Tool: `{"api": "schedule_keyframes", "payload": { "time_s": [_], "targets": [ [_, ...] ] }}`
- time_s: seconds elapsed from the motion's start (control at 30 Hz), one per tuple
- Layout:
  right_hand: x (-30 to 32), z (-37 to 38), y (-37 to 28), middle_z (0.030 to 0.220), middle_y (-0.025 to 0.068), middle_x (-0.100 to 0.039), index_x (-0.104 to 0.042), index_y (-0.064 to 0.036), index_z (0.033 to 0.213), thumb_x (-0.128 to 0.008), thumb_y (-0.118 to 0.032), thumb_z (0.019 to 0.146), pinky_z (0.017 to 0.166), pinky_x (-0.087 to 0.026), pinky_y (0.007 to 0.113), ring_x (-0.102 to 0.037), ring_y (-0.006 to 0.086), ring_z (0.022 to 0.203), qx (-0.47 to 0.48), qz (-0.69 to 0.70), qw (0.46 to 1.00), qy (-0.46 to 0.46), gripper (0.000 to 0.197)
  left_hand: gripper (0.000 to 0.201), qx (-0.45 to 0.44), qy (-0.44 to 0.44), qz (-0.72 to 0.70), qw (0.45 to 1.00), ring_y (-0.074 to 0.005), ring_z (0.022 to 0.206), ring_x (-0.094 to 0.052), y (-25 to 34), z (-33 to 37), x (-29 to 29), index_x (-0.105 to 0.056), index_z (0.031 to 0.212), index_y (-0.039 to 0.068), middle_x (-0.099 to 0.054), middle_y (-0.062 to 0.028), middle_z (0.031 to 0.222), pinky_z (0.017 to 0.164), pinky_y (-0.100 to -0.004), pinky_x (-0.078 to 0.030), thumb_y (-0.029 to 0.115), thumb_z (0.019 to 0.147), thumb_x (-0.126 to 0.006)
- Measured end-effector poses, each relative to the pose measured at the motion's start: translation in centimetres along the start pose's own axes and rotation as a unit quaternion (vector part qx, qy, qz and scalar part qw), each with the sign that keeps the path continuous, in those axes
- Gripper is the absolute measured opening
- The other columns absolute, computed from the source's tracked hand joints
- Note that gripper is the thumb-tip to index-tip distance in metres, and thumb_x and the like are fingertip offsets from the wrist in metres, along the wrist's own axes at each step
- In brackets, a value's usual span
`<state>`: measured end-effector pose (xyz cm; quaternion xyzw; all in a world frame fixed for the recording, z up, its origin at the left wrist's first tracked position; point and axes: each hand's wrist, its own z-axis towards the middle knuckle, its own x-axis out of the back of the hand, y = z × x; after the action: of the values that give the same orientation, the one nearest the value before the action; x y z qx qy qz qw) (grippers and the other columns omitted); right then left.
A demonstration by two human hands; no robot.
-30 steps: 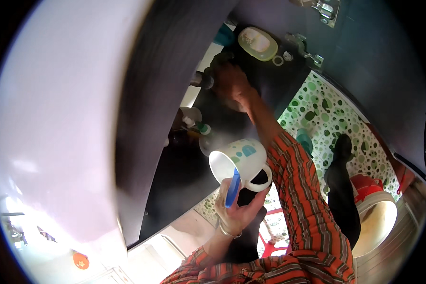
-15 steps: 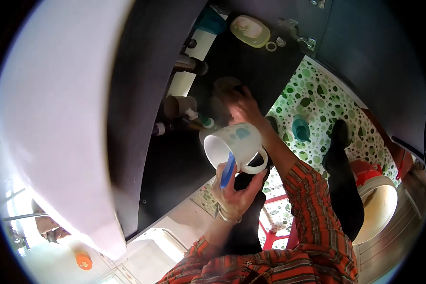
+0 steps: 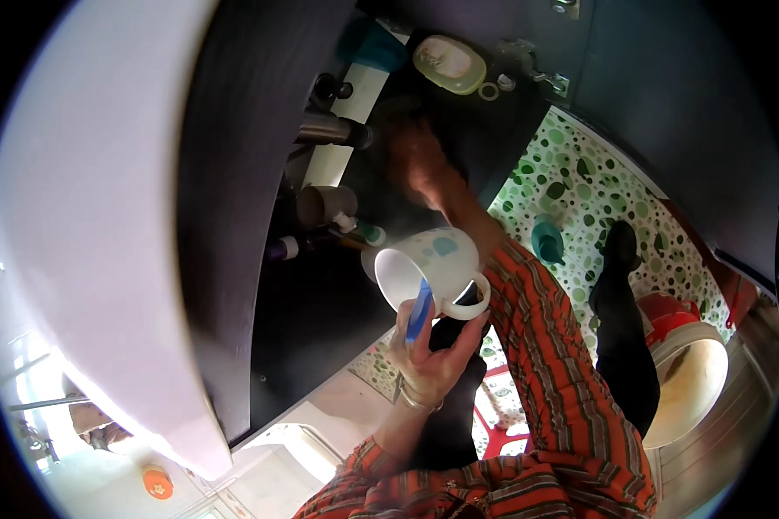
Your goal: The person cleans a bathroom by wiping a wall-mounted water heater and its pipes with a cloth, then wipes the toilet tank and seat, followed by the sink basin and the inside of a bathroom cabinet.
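Observation:
My left hand (image 3: 437,368) is closed round the handle side of a white mug (image 3: 446,255) with pale teal spots, its mouth tilted to the left. A narrow blue strip-like thing (image 3: 419,311) is held in the same hand and runs up to the mug's rim; I cannot make out its kind. Past the mug, my right hand (image 3: 420,164) reaches low over the dark cabinet floor (image 3: 467,130). Motion blur and shadow hide its fingers, so I cannot tell whether it holds anything. A dark cylindrical container (image 3: 333,131) lies to its left.
A pale yellow-green soap dish (image 3: 450,65) and a small ring (image 3: 488,91) lie at the far end. A brownish cup (image 3: 325,205) and a white-and-green tube (image 3: 363,229) are at the left. A teal bottle (image 3: 547,240) stands on the patterned floor, a white bucket (image 3: 692,381) at right.
My right hand has moved farther in and slightly left across the cabinet floor, its sleeve following. My left hand keeps the mug nearly where it was.

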<state>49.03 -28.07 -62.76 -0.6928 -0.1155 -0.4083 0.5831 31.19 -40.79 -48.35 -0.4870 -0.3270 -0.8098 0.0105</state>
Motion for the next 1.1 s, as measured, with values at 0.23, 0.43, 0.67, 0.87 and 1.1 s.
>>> {"api": "schedule_keyframes", "payload": {
  "time_s": [0.23, 0.43, 0.67, 0.87, 1.1],
  "targets": [
    [-3.7, -6.0, 0.8, 0.104, 0.0133, -0.059, -0.061, -0.0050, 0.100, -0.064, -0.024, 0.060, 0.092, -0.033, 0.050, -0.048, 0.0264, 0.109, 0.107, -0.073, 0.965, 0.227, 0.045, 0.051, 0.063, -0.019, 0.005, 0.998, -0.0226, 0.079, -0.064, 0.2, 0.1, -0.7, -0.057, 0.103, -0.002, -0.064, -0.0122, 0.092, 0.069, -0.0299, -0.050, 0.012, 0.060, -0.080],
    [2.3, -7.5, 0.5, 0.098, 0.0145, -0.060, -0.062, -0.0054, 0.097, -0.067, -0.028, 0.062, 0.092, -0.036, 0.048, -0.054, 0.0294, 0.100, 0.001, 0.091, 0.995, 0.029, 0.041, 0.058, 0.001, -0.005, 0.019, 1.000, -0.0238, 0.065, -0.061, -0.6, 0.4, -0.7, -0.051, 0.108, 0.001, -0.057, -0.0123, 0.082, 0.052, -0.0292, -0.048, 0.012, 0.059, -0.081],
    [7.3, 6.8, 2.4, 0.074, 0.0159, -0.061, -0.061, -0.0018, 0.080, -0.059, -0.013, 0.074, 0.061, -0.049, 0.039, -0.058, 0.0356, 0.069, 0.043, 0.130, 0.859, 0.493, 0.013, 0.045, 0.086, -0.023, -0.018, 0.996, -0.0230, 0.077, -0.064, 0.4, 0.2, -0.6, -0.058, 0.101, -0.002, -0.064, -0.0122, 0.089, 0.068, -0.0300, -0.049, 0.012, 0.063, -0.078],
    [2.2, 18.1, 16.0, 0.058, 0.0091, -0.049, -0.049, -0.0088, 0.063, -0.056, -0.013, 0.074, 0.049, -0.043, 0.035, -0.050, 0.0265, 0.052, -0.011, -0.144, 0.812, 0.565, 0.014, 0.046, 0.068, -0.038, -0.084, 0.993, -0.0226, 0.078, -0.065, 1.2, 1.0, -2.5, -0.056, 0.104, -0.004, -0.063, -0.0123, 0.089, 0.067, -0.0290, -0.050, 0.009, 0.065, -0.077],
    [3.4, 9.6, 3.9, 0.075, 0.0170, -0.057, -0.054, -0.0001, 0.078, -0.058, -0.004, 0.067, 0.060, -0.044, 0.042, -0.057, 0.0299, 0.072, 0.147, 0.098, 0.928, 0.328, 0.012, 0.056, 0.087, 0.016, -0.016, 0.996, -0.0228, 0.073, -0.065, -1.6, 0.1, -0.3, -0.052, 0.109, -0.005, -0.065, -0.0143, 0.085, 0.063, -0.0292, -0.052, 0.009, 0.062, -0.080]
  ]
}}
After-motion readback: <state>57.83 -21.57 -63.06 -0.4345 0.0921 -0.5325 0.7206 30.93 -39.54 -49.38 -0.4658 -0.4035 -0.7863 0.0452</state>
